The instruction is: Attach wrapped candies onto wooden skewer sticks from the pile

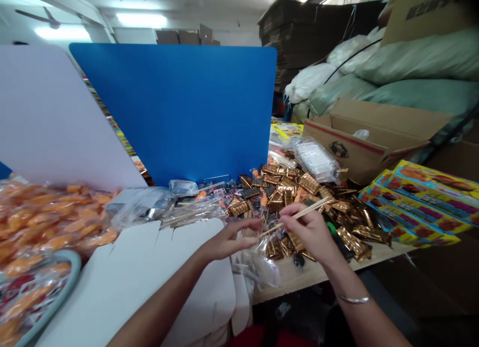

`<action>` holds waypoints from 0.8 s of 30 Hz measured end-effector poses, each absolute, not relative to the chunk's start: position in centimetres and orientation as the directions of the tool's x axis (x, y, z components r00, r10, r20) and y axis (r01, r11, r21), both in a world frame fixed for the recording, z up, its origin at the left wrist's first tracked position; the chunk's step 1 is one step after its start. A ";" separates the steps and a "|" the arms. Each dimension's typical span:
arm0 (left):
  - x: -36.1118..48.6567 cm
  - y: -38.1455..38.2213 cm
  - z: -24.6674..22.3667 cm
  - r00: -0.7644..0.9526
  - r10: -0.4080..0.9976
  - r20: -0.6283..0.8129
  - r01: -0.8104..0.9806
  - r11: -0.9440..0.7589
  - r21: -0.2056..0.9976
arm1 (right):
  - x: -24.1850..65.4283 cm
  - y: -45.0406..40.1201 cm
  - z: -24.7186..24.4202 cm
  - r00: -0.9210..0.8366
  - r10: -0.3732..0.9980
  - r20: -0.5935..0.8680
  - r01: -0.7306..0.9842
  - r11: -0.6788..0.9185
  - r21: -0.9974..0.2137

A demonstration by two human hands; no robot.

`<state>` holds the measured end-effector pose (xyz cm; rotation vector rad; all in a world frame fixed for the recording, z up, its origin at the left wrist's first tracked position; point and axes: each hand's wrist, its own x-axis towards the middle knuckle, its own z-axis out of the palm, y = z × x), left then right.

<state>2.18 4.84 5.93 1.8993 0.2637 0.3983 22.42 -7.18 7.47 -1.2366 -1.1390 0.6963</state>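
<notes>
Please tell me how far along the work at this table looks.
It's hard to gauge exactly. Looking done: the orange-filled clear packets heaped at the left, some on a tray. In hand: the right hand pinches thin wooden sticks, with the left hand open just beside them. Left: the large heap of gold foil packets, lying loose on the table.

A bare strip of wooden table (318, 272) is leaving room below the right hand (309, 232); wooden sticks (295, 220) are crossing the gap towards the left hand (230, 240); a heap of gold foil packets (295, 197) is blocking the way forward; a blue divider panel (172, 107) is closing off the far side; orange-filled bags (48, 217) are crowding the left; yellow printed boxes (419, 202) are hemming in the right.
</notes>
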 end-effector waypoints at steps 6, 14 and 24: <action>4.1 1.5 6.9 0.941 0.338 -0.030 0.036 -0.012 0.999 | 21.4 -7.3 7.6 0.324 0.891 0.318 0.117 0.296 -0.948; 4.7 0.2 7.3 0.899 0.437 0.000 0.011 -0.022 1.000 | 22.1 -9.3 9.7 0.115 0.826 0.553 0.638 0.365 -0.678; 4.6 0.1 7.0 0.860 0.504 0.082 0.016 -0.187 0.982 | 21.1 -9.3 8.6 0.023 0.924 0.381 0.599 0.292 -0.745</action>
